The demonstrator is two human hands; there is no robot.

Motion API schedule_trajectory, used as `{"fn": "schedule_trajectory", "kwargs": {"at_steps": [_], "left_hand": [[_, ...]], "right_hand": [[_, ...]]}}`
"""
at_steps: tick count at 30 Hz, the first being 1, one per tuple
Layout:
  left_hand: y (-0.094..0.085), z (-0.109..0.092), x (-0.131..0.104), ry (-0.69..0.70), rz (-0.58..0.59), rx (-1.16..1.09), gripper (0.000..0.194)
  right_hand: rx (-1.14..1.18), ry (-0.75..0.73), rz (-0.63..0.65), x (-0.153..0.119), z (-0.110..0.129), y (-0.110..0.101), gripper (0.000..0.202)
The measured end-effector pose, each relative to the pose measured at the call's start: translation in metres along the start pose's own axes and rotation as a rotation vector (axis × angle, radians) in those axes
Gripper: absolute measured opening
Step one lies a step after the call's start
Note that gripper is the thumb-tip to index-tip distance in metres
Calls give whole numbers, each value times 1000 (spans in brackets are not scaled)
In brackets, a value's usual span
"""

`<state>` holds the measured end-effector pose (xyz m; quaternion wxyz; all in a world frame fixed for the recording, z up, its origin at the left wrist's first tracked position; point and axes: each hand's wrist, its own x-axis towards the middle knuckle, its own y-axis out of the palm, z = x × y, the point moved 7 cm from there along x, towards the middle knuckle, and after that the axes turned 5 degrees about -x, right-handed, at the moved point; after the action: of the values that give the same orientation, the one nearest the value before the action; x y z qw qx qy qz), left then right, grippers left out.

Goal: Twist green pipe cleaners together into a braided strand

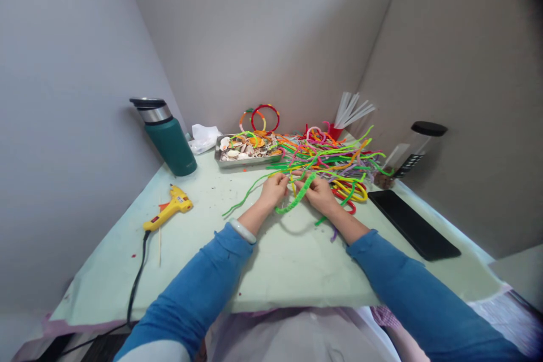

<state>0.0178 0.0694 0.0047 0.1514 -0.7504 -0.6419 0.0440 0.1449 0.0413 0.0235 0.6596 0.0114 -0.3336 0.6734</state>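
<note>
Both hands meet over the middle of the table. A bright green fuzzy band point(298, 197) curves between them, its lower end hanging free below the fingers. My left hand point(275, 188) is closed in a pinch on a thin green and yellow pipe cleaner point(244, 202), whose tail trails to the left. My right hand point(316, 191) has its fingers wrapped round the green band near its upper end. Just beyond the hands lies a heap of many-coloured pipe cleaners point(331, 153).
A metal tray point(248, 163) of shells stands behind the left hand. At left are a yellow glue gun point(169, 209) with its cord and a green bottle point(172, 144). A black phone point(413, 226), a clear bottle point(413, 153) and straws point(352, 110) are at right.
</note>
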Motion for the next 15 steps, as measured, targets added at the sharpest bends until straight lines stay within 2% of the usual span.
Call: {"fn": "schedule_trajectory", "kwargs": {"at_steps": [5, 9, 15], "left_hand": [[1, -4, 0, 35, 3, -4, 24], [0, -5, 2, 58, -14, 63, 23], [2, -7, 1, 140, 7, 238, 25]], "right_hand": [[-143, -62, -12, -2, 6, 0, 25], [-242, -84, -2, -4, 9, 2, 29], [-235, -60, 69, -2, 5, 6, 31]]}}
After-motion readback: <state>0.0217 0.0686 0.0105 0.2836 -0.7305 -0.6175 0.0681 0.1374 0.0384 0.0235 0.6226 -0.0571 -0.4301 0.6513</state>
